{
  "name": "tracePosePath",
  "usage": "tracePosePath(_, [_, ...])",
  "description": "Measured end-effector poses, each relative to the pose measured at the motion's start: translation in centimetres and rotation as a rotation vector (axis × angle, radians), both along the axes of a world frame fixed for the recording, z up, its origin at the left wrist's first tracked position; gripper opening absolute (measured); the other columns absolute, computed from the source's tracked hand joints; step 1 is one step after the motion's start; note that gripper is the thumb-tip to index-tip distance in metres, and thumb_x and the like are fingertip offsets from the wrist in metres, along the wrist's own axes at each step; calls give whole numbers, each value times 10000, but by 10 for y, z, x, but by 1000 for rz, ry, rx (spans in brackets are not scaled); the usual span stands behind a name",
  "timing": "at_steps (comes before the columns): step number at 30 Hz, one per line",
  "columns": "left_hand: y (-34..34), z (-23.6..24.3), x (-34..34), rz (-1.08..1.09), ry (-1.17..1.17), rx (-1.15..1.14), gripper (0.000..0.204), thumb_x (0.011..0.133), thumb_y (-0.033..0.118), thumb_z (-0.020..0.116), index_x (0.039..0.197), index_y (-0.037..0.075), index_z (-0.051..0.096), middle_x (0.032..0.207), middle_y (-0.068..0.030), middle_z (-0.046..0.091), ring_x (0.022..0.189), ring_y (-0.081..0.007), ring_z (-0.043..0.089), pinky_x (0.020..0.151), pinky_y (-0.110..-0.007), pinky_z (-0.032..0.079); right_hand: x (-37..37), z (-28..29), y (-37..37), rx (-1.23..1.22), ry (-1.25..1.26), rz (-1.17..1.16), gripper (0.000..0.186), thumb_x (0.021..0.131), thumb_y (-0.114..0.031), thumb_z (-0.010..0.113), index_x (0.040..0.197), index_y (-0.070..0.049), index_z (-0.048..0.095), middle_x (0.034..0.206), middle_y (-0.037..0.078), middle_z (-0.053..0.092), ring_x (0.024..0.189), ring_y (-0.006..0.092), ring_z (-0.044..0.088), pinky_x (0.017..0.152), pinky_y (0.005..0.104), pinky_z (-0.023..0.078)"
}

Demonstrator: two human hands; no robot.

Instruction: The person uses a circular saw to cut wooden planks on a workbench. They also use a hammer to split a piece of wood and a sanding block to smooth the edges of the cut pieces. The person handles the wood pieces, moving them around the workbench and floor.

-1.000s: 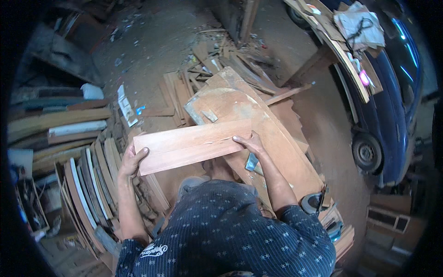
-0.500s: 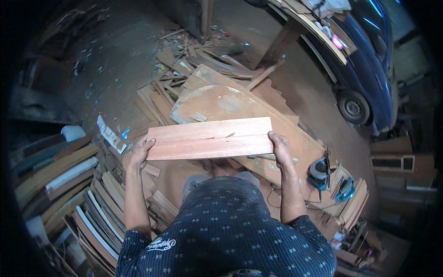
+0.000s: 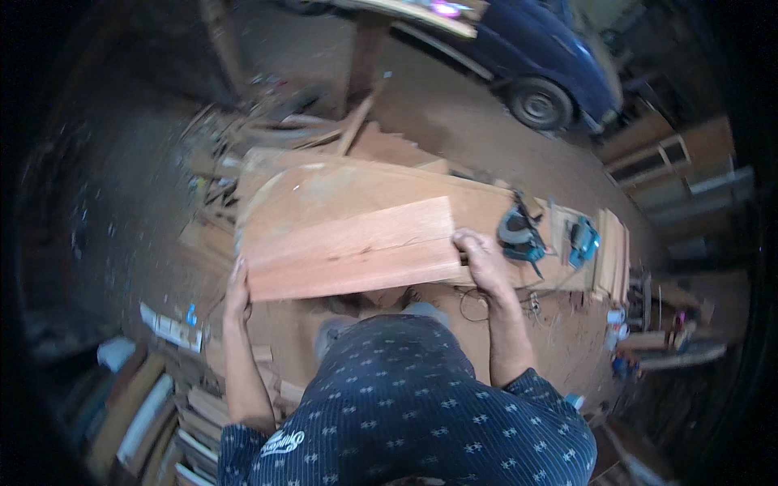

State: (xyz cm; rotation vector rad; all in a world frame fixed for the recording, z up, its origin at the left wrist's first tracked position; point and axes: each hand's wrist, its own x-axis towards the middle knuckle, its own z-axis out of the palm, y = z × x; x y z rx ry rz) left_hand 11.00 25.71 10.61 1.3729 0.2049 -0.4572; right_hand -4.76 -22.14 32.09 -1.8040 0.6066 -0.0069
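A long pale reddish wooden board [image 3: 348, 243] spans the space in front of my body, its right end slightly higher in the picture than its left. My left hand [image 3: 237, 287] grips its left end, and my right hand [image 3: 483, 263] grips the right end with the thumb at the edge. Behind the board lies a wide, dusty wooden workbench top [image 3: 328, 182]. On its right part sit a teal and black circular saw [image 3: 523, 241] and a teal power tool [image 3: 583, 241], with stacked strips [image 3: 609, 255] at the end.
A dark blue car [image 3: 592, 73] stands beyond the bench, with a plank-topped stand [image 3: 366, 57] beside it. Scrap wood [image 3: 308, 130] lies behind the bench. Stacked timber [image 3: 142, 413] fills the lower left. Panels [image 3: 673, 162] lean at the right, and cables [image 3: 474, 304] hang below the bench.
The view has swung rightward, bringing the tools and bench end further in. My right hand has shifted onto the board's end, and the board's angle has varied slightly while both hands keep holding it.
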Motion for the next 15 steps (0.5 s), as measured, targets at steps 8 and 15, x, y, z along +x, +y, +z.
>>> tracePosePath(8, [-95, 48, -53, -120, 63, -108, 505, 1088, 347, 497, 1433, -21, 507, 1407, -123, 582, 1281, -207, 570, 1091, -369, 458, -92, -42, -84, 754, 79, -114, 569, 977, -344, 686, 1360, 54, 547, 1269, 171, 647, 1154, 226, 646, 966, 368, 536])
tracePosePath(15, [-242, 27, -112, 54, 298, -276, 588, 1035, 509, 552, 1387, 38, 566, 1262, -120, 683, 974, -194, 680, 808, -304, 560, -213, -73, -166, 753, -154, -378, 488, 994, -282, 657, 1345, 45, 567, 1227, 164, 676, 1106, 234, 675, 953, 366, 542])
